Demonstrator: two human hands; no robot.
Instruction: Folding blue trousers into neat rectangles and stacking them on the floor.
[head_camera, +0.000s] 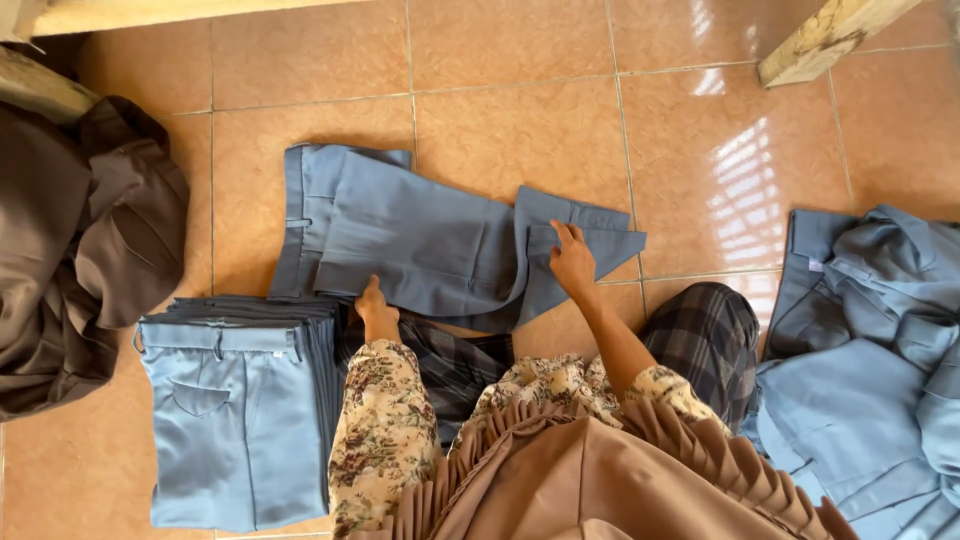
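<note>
From the head camera, a pair of grey-blue trousers (430, 240) lies part-folded on the tiled floor (520, 120), its leg end doubled back; the left hand (375, 308) presses flat on its near edge with fingers together, while the right hand (572, 262) pinches the folded-back leg end. Just left of the left hand stands a neat stack of folded trousers (235, 420), beyond that a brown cloth heap (80, 240). Right of the right hand lies a loose blue pile (870, 350).
</note>
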